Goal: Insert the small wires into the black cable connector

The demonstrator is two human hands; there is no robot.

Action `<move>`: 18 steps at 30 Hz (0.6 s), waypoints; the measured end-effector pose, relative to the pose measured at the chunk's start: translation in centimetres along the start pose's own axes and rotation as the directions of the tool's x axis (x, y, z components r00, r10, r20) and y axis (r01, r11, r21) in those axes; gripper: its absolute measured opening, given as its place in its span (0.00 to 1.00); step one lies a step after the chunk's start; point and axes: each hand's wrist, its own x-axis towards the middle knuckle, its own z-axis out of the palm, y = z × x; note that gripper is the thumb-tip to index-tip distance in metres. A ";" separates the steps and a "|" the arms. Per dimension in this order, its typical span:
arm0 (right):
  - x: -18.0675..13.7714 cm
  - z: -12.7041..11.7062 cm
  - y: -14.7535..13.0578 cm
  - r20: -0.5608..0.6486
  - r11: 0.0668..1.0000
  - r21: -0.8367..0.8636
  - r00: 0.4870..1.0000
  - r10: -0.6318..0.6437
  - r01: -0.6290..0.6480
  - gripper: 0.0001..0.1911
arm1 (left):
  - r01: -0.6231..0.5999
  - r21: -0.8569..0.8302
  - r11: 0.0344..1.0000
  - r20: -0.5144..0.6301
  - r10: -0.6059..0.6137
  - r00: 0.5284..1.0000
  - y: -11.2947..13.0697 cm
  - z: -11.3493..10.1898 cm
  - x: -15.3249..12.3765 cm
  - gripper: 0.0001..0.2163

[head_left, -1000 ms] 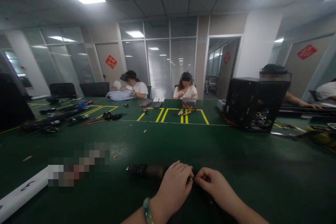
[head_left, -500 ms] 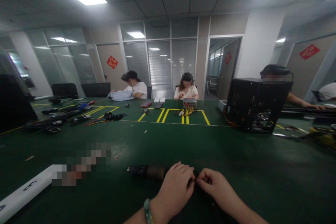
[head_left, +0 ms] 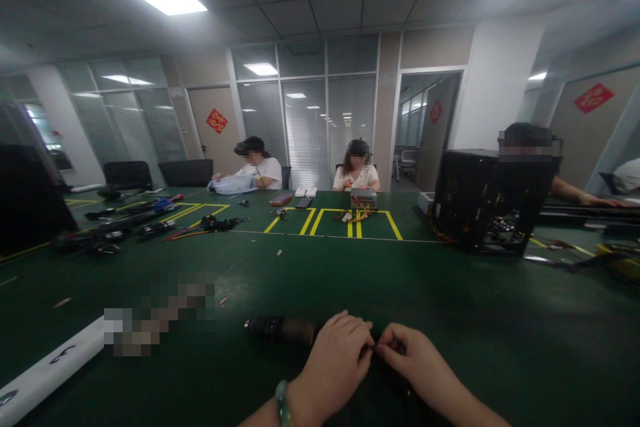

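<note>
A long dark cylindrical tool (head_left: 295, 331) lies on the green tabletop, with a ribbed black collar and a small shiny metal tip at its left end. My left hand (head_left: 343, 352) curls over its right part, palm down, and hides that end; a green bangle circles the wrist. Close beside it, my right hand (head_left: 407, 353) holds thumb and forefinger pinched together by the left fingertips. What sits in that pinch is too small and dark to make out. Something dark, with a small shiny spot, shows beneath the right hand.
A white bar with handwritten marks (head_left: 55, 367) lies at the left, its far end blurred out. Cables and dark parts (head_left: 215, 221) lie beyond. An open black computer case (head_left: 487, 200) stands at the right. Several people sit around the table; a power supply (head_left: 364, 197) stands opposite.
The whole view has shifted slightly to the right. My hands keep nearly the same pose, with only small finger movements where they meet.
</note>
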 end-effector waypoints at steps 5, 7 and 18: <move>-0.1 0.0 -0.2 -0.013 0.999 -0.031 1.000 0.012 -0.012 0.07 | 0.023 0.000 1.000 0.005 -0.023 1.000 0.3 0.2 0.1 0.06; -0.1 0.0 -0.2 -0.014 0.999 -0.042 1.000 0.017 -0.017 0.07 | 0.037 0.024 0.999 0.007 -0.037 0.999 0.4 0.2 0.1 0.06; 0.1 -0.6 0.2 0.082 0.991 -0.130 0.995 0.055 -0.044 0.11 | 0.027 0.098 0.995 0.024 -0.029 0.999 0.5 -0.4 0.2 0.03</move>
